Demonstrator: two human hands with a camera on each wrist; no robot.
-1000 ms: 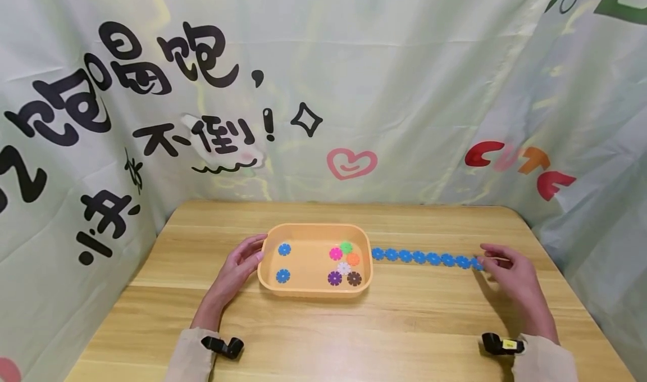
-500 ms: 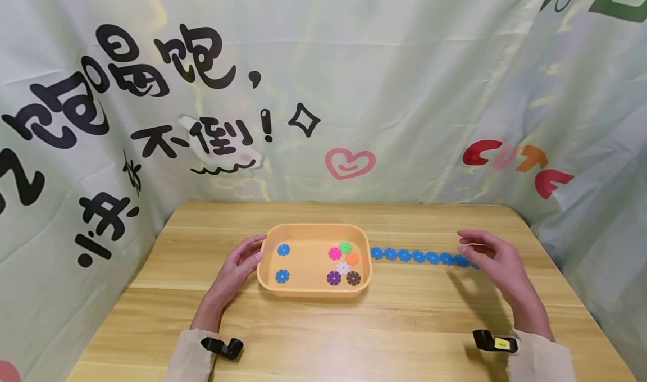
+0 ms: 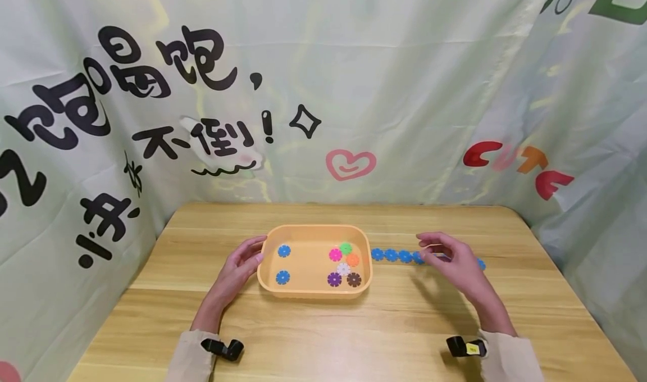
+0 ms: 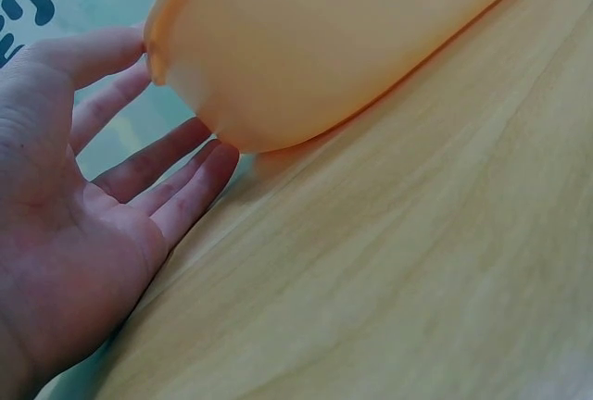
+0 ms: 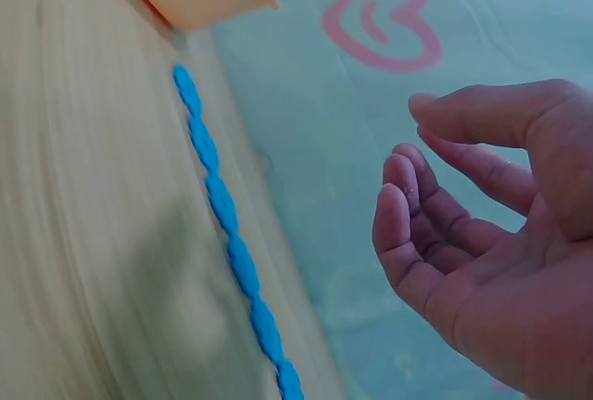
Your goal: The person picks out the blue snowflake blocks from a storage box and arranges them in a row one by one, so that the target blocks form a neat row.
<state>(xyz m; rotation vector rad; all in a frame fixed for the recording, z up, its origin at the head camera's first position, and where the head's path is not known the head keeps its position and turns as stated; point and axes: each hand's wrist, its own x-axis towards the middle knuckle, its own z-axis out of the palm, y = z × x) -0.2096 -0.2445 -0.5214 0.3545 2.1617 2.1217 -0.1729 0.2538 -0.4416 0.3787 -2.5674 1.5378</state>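
Note:
My left hand (image 3: 242,265) holds the left end of a peach plastic tray (image 3: 308,292), thumb at the rim and fingers against its outer wall. In the left wrist view the fingers (image 4: 176,164) touch the tray's underside curve. My right hand (image 3: 457,267) hovers above a row of blue snowflake discs (image 3: 391,255), fingers loosely bent, nothing visible between thumb and fingertips. The discs run end to end rightward from the tray; the hand covers part of the row in the head view. The right wrist view shows the row (image 5: 222,204) on the table, apart from the hand.
Inside the tray lie two blue discs (image 3: 283,277) at left and, at right, single pink (image 3: 336,254), green (image 3: 346,248), orange (image 3: 352,260), white (image 3: 343,269), purple (image 3: 335,280) and brown (image 3: 354,280) discs. A printed curtain (image 3: 404,101) hangs behind the wooden table (image 3: 323,342).
My right hand has moved left from the row's far right end to above its middle, uncovering the last disc. The left hand and tray stay in place.

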